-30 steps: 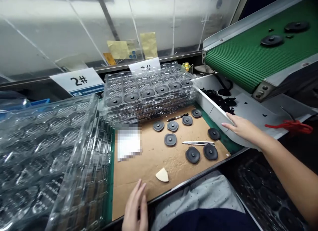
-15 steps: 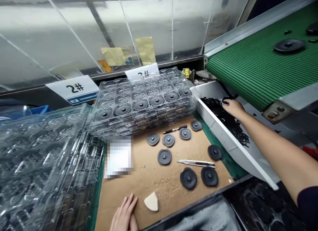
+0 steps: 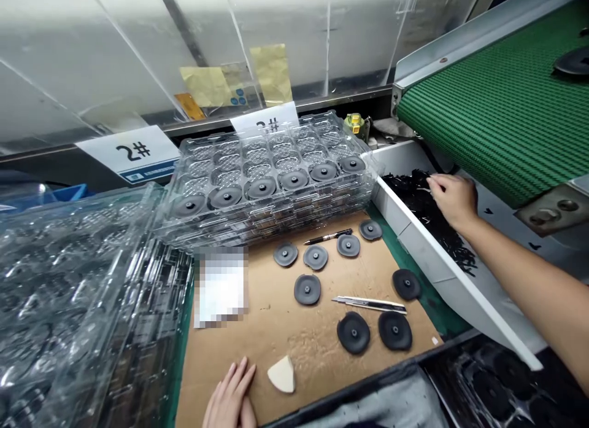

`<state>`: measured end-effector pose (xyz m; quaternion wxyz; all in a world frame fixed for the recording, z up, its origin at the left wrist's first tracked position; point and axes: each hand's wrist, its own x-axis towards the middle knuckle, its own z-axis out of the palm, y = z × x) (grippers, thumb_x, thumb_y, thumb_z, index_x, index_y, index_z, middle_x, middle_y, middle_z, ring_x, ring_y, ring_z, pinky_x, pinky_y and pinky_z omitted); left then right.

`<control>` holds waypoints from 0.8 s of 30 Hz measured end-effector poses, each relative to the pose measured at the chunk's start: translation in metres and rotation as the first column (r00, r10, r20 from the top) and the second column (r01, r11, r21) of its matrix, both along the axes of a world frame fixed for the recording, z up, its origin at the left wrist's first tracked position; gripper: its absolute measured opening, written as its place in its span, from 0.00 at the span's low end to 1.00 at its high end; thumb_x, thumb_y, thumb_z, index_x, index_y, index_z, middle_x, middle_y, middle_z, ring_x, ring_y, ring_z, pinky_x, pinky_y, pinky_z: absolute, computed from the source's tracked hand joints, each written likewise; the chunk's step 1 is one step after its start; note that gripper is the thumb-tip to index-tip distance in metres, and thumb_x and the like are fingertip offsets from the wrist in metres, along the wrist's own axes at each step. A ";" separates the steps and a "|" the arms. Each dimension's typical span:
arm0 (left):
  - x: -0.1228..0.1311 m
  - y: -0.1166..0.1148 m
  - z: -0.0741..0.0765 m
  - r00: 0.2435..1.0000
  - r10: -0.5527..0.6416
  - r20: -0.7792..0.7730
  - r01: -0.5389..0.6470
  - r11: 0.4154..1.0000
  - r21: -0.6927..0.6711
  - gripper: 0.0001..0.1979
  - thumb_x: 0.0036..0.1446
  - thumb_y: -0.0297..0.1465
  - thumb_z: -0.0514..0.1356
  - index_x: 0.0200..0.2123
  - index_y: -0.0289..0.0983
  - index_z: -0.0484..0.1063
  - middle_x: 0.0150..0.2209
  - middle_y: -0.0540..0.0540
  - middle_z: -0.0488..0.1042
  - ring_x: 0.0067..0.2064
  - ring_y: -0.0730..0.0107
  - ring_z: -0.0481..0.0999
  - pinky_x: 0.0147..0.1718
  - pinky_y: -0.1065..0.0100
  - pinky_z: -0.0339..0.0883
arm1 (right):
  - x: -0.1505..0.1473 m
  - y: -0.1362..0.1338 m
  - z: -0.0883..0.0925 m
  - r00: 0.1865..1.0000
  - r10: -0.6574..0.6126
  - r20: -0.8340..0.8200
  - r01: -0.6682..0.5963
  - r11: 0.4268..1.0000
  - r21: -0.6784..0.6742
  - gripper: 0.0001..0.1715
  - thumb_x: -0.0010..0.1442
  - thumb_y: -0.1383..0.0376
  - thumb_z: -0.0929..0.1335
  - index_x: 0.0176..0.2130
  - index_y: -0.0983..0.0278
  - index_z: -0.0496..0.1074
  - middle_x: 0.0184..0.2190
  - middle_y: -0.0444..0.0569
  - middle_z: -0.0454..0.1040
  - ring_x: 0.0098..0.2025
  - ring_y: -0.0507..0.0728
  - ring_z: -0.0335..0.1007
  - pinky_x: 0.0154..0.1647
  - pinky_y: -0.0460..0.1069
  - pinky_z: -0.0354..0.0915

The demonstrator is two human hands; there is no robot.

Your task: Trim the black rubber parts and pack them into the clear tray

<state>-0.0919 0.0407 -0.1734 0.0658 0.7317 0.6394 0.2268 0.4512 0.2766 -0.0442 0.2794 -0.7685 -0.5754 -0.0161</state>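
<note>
My right hand (image 3: 453,199) hangs with curled fingers at the black rubber scraps (image 3: 411,198) heaped in a white metal chute (image 3: 442,262). Whether it pinches a scrap is hard to tell. My left hand (image 3: 230,394) lies open on the brown cardboard sheet (image 3: 294,330), holding nothing, just left of a cream wedge-shaped piece (image 3: 281,374). Several round black rubber diaphragms (image 3: 307,289) lie on the cardboard, with a snap-off utility knife (image 3: 370,304) and a black pen (image 3: 327,236) among them. Others sit in a stack of transparent plastic trays (image 3: 271,182).
A green ribbed conveyor belt (image 3: 497,102) carrying a black disc (image 3: 573,62) runs along the upper right. More stacked plastic trays (image 3: 78,293) fill the left side. A pixelated white patch (image 3: 221,287) covers part of the cardboard. A "2#" sign (image 3: 129,153) stands behind the trays.
My right hand has moved from the chute's edge back over the black scraps. My left hand stays near the cream wedge, and the view has shifted slightly.
</note>
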 end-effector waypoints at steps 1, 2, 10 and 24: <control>0.003 0.000 0.002 1.000 0.001 0.023 -0.001 1.000 0.011 0.21 0.52 0.25 0.54 0.49 0.44 0.70 0.52 0.44 0.74 0.55 0.52 0.70 0.53 0.49 0.62 | -0.011 -0.009 0.009 0.999 0.042 -0.016 -0.042 0.998 0.043 0.16 0.64 0.58 0.62 0.45 0.66 0.72 0.49 0.54 0.71 0.53 0.57 0.65 0.58 0.57 0.57; 0.005 0.000 0.004 0.998 0.013 0.056 -0.014 1.000 0.020 0.20 0.52 0.25 0.54 0.48 0.44 0.71 0.51 0.44 0.74 0.54 0.52 0.71 0.54 0.48 0.61 | -0.024 -0.020 0.019 0.996 0.086 -0.036 -0.083 0.993 0.085 0.17 0.64 0.58 0.62 0.44 0.65 0.73 0.49 0.55 0.72 0.55 0.58 0.64 0.59 0.56 0.55; 0.058 0.009 0.077 0.625 0.393 0.674 -0.204 0.916 -0.344 0.17 0.59 0.37 0.55 0.51 0.43 0.67 0.54 0.44 0.72 0.55 0.59 0.70 0.56 0.55 0.62 | -0.164 -0.144 0.066 0.637 0.317 -0.702 -0.427 0.904 0.020 0.19 0.63 0.55 0.62 0.39 0.63 0.76 0.38 0.51 0.77 0.36 0.57 0.74 0.38 0.51 0.69; 0.057 -0.057 0.134 -0.329 0.366 0.871 0.399 0.889 -0.223 0.34 0.41 0.37 0.70 0.53 0.43 0.66 0.55 0.40 0.69 0.57 0.53 0.68 0.55 0.60 0.61 | -0.327 -0.277 0.002 0.245 0.124 -0.962 -0.716 0.691 -0.093 0.21 0.62 0.55 0.62 0.26 0.63 0.72 0.25 0.48 0.70 0.31 0.56 0.66 0.35 0.50 0.63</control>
